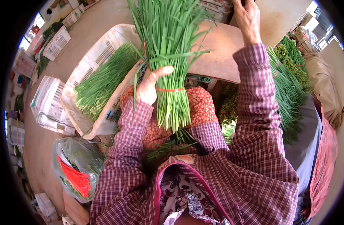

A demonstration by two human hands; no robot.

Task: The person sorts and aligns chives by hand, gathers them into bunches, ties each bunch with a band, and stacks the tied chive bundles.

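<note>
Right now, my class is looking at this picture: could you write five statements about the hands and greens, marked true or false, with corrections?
1. The left hand holds a bundle of greens. True.
2. The band around the bundle is blue. False: the band is red.
3. The right hand is also wrapped around the stems. False: the right hand is raised, apart from the stems.
4. The white crate on the person's left contains more greens. True.
5. The bundle's pale cut ends point towards the person's body. True.
</note>
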